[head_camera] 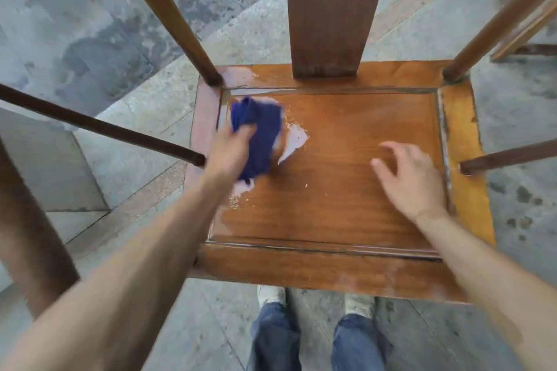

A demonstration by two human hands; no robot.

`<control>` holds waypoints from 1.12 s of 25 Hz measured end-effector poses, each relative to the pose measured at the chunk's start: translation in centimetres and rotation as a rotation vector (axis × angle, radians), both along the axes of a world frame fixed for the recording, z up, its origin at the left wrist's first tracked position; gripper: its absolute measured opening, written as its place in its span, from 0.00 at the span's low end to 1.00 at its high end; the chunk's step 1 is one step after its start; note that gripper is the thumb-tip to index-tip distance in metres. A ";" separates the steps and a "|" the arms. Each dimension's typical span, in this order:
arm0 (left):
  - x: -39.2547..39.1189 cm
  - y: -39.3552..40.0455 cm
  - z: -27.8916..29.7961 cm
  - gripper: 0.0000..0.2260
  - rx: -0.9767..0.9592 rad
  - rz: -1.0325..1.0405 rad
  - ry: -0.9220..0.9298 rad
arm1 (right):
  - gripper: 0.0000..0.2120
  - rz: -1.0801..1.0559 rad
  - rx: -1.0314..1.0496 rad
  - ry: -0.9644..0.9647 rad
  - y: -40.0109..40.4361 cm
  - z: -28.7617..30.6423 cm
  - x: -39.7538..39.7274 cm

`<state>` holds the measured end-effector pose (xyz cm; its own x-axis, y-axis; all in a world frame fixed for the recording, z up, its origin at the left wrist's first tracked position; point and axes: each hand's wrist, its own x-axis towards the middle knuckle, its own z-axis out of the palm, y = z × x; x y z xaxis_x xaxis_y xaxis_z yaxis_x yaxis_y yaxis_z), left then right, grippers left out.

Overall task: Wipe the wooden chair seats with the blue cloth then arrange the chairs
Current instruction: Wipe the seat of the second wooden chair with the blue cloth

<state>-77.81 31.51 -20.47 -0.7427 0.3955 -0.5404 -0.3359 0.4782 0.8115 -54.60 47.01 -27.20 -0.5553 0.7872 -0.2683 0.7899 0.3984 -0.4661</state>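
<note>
At the centre of the view stands a wooden chair seat (346,175), seen from above, with a framed panel and a wide back slat (328,12) rising at 12 o'clock. On the seat, toward 10 o'clock from its middle, the left hand (232,147) is closed around a blue cloth (259,135), and the cloth is pressed on the wood. Both are blurred. Around the cloth lie pale shiny patches (294,140), which look wet, and more of them show near the back left corner and along the left edge of the panel. The right hand (413,181) is on the right half of the seat, toward 3 o'clock, with the fingers spread apart and holding nothing; I cannot tell whether it touches the wood or hangs just above it. The two hands are well apart. Round wooden posts (162,9) go up from the back corners of the seat, and thin rails (99,126) enter from 9 and 3 o'clock. At 6 o'clock, just beside the front edge of the seat, are two light shoes (271,295) and blue jeans (277,337). The floor (75,24) is grey stone with dark stains. Part of another chair (524,39) shows at 2 o'clock.
</note>
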 end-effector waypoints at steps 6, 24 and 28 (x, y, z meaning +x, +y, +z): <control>-10.6 4.8 -8.2 0.21 -0.668 -0.960 0.683 | 0.24 0.135 0.253 -0.152 4.1 -6.2 1.5; 11.8 -19.4 -13.3 0.29 -0.679 -1.026 0.865 | 0.24 0.167 0.327 -0.058 4.6 -7.4 1.3; 3.8 -8.9 -14.2 0.28 -0.747 -0.745 0.880 | 0.24 0.161 0.350 -0.026 4.9 -8.0 1.5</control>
